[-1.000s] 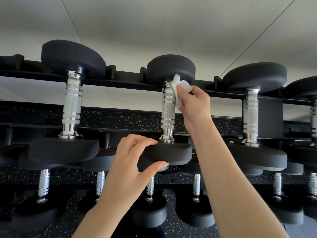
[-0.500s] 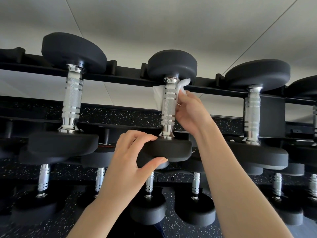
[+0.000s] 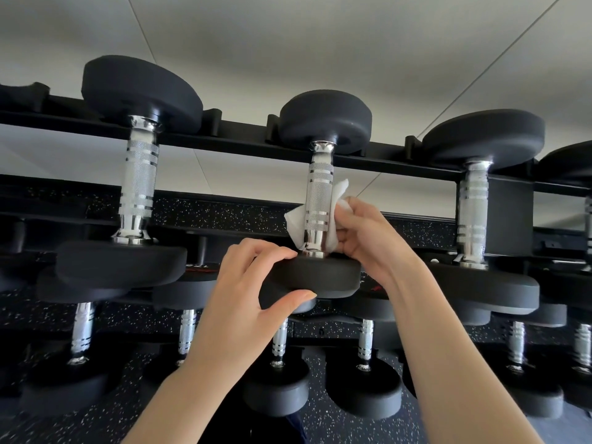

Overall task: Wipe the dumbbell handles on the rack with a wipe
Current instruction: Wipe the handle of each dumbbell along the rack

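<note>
- I see three dumbbells on the top rack (image 3: 243, 145): left dumbbell (image 3: 137, 184), middle dumbbell (image 3: 318, 200), right dumbbell (image 3: 474, 213).
- My left hand (image 3: 246, 302) holds the middle one's near end; the wipe (image 3: 298, 224) wraps behind its handle, under my right hand (image 3: 368, 238).
- More dumbbells (image 3: 363, 370) sit below.

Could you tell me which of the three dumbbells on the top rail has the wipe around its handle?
The middle dumbbell: the white wipe wraps its lower handle, held by the right hand, while the left hand grips its near head.
</note>
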`<state>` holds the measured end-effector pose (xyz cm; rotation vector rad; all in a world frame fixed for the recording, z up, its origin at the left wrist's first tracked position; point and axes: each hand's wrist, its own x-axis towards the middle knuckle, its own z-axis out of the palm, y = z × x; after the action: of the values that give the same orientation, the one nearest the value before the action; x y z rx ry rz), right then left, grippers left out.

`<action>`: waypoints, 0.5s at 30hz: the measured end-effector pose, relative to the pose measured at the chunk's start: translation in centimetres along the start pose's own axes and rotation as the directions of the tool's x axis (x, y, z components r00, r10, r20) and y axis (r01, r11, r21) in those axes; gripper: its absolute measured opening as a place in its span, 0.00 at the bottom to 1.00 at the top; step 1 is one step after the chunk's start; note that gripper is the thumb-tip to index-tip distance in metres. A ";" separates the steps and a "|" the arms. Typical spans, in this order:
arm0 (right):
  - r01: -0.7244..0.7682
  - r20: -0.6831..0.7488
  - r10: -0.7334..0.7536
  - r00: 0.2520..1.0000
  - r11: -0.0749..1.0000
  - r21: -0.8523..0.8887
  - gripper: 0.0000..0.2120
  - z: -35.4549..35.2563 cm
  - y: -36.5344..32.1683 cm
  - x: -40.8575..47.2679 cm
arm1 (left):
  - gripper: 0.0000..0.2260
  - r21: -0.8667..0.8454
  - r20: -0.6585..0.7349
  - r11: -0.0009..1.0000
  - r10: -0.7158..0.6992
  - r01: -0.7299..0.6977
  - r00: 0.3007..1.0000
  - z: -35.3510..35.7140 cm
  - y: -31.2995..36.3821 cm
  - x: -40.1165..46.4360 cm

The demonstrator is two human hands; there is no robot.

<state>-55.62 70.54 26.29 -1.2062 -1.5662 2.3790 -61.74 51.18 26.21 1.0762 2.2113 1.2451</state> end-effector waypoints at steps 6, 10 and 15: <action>0.021 -0.010 -0.023 1.000 0.984 -0.178 0.05 -0.3 0.1 -1.7 | 0.19 -0.010 0.001 1.000 0.017 -0.017 1.000 0.0 -0.2 0.1; 0.056 -0.103 -0.153 0.983 0.782 -0.621 0.08 -0.5 -0.4 -2.6 | 0.19 -0.006 0.016 1.000 0.017 -0.016 1.000 0.0 -0.4 0.2; 0.146 -0.123 -0.385 0.915 0.598 -0.788 0.09 1.2 -0.9 -4.4 | 0.19 -0.056 0.009 0.998 0.002 -0.002 1.000 -0.1 -0.6 0.3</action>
<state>-53.62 68.18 29.79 -1.1831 -2.5273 1.2405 -62.24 51.20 25.75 1.0611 2.1559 1.2924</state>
